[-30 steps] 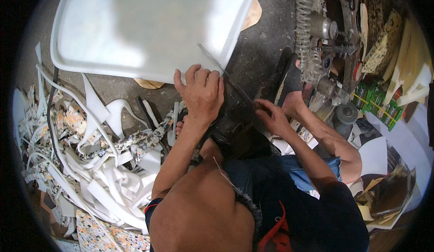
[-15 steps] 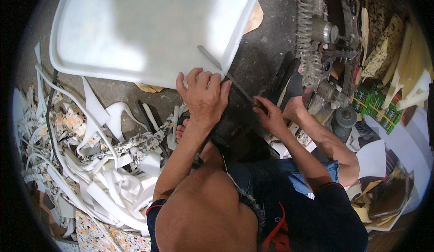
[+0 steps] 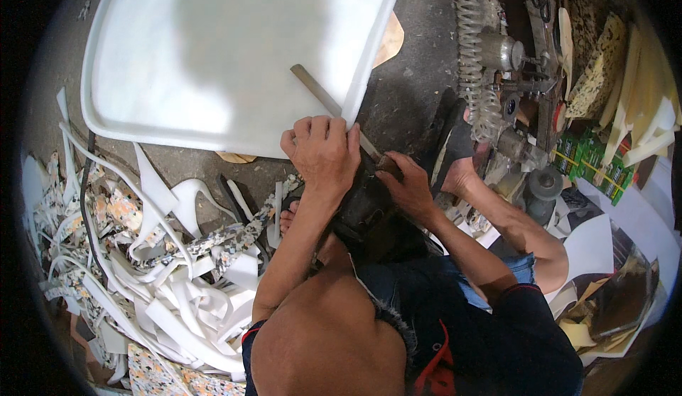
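A big white panel with a raised rim [image 3: 135, 129], seemingly foam, fills the upper left. My left hand [image 3: 323, 151] grips its near edge by the right corner, fingers curled on top and thumb beside the corner. In my right hand [image 3: 412, 186], just right of that corner, is the handle of a long straight-bladed knife [image 3: 317, 90]. The grey blade slants up and left, crossing the corner close to my left fingers. Its far end lies over the panel's upper face. My palms hide most of the handle and part of the edge.
White and speckled foam offcuts [image 3: 192, 318] pile up on the left. A dark cable [image 3: 85, 204] runs through them. At right stand a machine with a coil spring [image 3: 469, 48], a green packet [image 3: 593, 165] and yellowish foam strips [image 3: 643, 105]. My bare legs flank the work.
My right hand has moved left, sliding the blade farther up and left across the panel's corner. The panel and my left hand sit slightly lower in the picture.
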### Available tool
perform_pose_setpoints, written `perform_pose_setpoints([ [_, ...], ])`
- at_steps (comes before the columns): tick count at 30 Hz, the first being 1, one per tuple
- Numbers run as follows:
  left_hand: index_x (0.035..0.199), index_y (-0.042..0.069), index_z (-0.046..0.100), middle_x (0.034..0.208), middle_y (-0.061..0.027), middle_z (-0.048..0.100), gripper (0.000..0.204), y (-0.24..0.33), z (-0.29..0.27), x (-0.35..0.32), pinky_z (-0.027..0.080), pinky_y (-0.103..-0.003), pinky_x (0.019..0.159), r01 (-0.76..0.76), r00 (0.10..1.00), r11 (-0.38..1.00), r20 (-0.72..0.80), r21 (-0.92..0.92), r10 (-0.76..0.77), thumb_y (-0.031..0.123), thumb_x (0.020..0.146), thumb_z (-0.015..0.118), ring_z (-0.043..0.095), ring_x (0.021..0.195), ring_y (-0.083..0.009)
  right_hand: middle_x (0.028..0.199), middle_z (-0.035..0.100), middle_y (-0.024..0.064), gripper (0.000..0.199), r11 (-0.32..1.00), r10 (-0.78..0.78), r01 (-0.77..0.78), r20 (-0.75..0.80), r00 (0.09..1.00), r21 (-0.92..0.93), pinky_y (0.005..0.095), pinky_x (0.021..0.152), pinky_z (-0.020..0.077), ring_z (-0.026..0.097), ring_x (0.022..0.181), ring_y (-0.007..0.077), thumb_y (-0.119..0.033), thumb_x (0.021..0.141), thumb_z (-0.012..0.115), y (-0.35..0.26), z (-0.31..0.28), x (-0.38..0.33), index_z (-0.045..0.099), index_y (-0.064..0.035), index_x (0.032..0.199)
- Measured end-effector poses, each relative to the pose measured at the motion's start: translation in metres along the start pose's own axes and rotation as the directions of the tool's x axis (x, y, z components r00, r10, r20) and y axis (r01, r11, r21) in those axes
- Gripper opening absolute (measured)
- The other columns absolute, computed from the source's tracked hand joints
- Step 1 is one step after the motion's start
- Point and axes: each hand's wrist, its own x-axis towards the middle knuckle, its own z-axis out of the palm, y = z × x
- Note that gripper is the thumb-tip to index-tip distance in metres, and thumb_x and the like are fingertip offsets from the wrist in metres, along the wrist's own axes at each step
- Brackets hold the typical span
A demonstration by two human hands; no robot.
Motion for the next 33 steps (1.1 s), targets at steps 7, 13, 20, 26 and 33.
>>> perform_pose_setpoints([
  [7, 0.084, 0.012, 0.068, 0.089, -0.0033, 0.062, 0.016, 0.0, 0.001, -0.001, 0.033, -0.047, 0.09, -0.01, 1.0, 1.0, -0.008, -0.006, 0.01, 0.023, 0.079, 0.078, 0.056, 0.098, -0.0258, 0.112, 0.066, 0.0215, 0.045, 0.998, 0.054, -0.054, 0.0, 0.999, -0.045, 0.0426, 0.09, 0.0517, 0.067, 0.104, 0.0366, -0.024, 0.089, 0.075, 0.005, 0.003, -0.021, 0.059, 0.0018, 0.123],
  [13, 0.085, 0.011, 0.067, 0.09, -0.0027, 0.062, 0.018, 0.002, 0.0, 0.0, 0.033, -0.048, 0.092, -0.023, 1.0, 1.0, -0.001, -0.005, 0.023, 0.024, 0.079, 0.078, 0.056, 0.099, -0.0254, 0.111, 0.066, 0.0212, 0.048, 0.997, 0.062, -0.065, -0.071, 0.996, -0.041, 0.0439, 0.089, 0.0519, 0.066, 0.103, 0.0379, -0.027, 0.089, 0.075, -0.008, 0.02, -0.002, 0.058, 0.0007, 0.123],
  [20, 0.087, 0.011, 0.065, 0.09, -0.0027, 0.062, 0.019, 0.002, 0.0, -0.001, 0.033, -0.048, 0.092, -0.045, 0.999, 0.999, 0.003, -0.016, 0.045, 0.023, 0.08, 0.078, 0.056, 0.1, -0.0256, 0.11, 0.066, 0.0212, 0.045, 0.988, 0.15, -0.15, -0.027, 0.988, 0.025, 0.0454, 0.087, 0.0515, 0.066, 0.102, 0.0381, -0.03, 0.091, 0.074, -0.013, 0.02, -0.005, 0.057, -0.0008, 0.12],
  [26, 0.085, 0.011, 0.065, 0.09, -0.0031, 0.062, 0.017, 0.003, 0.002, -0.001, 0.033, -0.049, 0.092, -0.053, 0.999, 0.999, -0.01, -0.003, 0.053, 0.023, 0.081, 0.077, 0.056, 0.099, -0.025, 0.108, 0.066, 0.0234, 0.042, 0.996, 0.066, -0.061, -0.088, 0.994, 0.061, 0.0456, 0.085, 0.0519, 0.067, 0.101, 0.0396, -0.025, 0.09, 0.073, -0.022, 0.02, 0.008, 0.057, -0.0001, 0.119],
  [33, 0.084, 0.011, 0.065, 0.09, -0.003, 0.062, 0.017, 0.004, -0.003, -0.005, 0.033, -0.048, 0.092, -0.072, 0.997, 0.997, -0.01, -0.005, 0.071, 0.024, 0.081, 0.077, 0.056, 0.099, -0.0247, 0.101, 0.067, 0.0223, 0.035, 0.998, 0.06, -0.057, -0.165, 0.984, 0.017, 0.0454, 0.08, 0.0534, 0.068, 0.093, 0.0402, -0.021, 0.089, 0.073, -0.034, 0.025, 0.022, 0.058, 0.0007, 0.113],
])
